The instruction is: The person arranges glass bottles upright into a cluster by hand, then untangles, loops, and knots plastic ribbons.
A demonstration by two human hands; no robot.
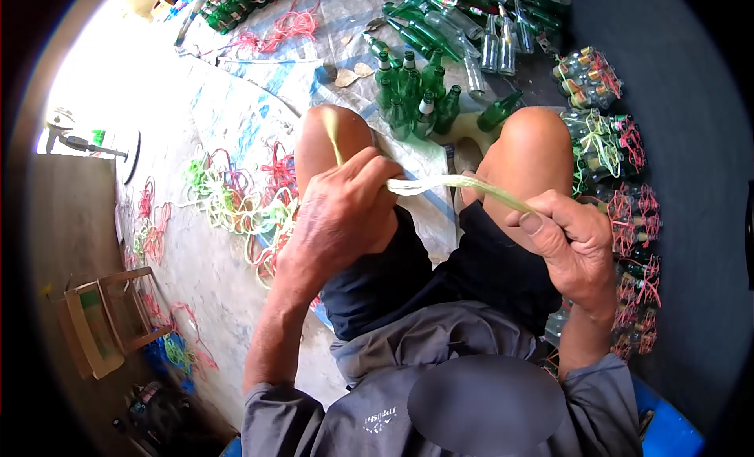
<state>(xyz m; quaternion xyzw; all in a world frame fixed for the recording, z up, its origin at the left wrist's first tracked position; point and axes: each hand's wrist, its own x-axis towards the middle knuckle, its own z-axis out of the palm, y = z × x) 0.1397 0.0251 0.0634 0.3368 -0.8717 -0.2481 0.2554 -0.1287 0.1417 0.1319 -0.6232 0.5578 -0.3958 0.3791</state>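
A pale yellow-green plastic string (448,182) stretches between my two hands, above my knees. My left hand (349,202) is closed around one part of it, and a short loose end sticks up past the knuckles. My right hand (569,237) pinches the other end between thumb and fingers. Just beyond my knees, a group of green glass bottles (416,96) stands upright on the sheet. One more green bottle (499,110) leans near my right knee. Most of my left fingers' grip is hidden behind the back of the hand.
Loose green and red strings (236,202) lie in a tangle on the floor at left. Green and clear bottles (463,25) lie piled at the far side. Tied bottle bundles (605,151) line the right wall. A wooden frame (118,319) stands at lower left.
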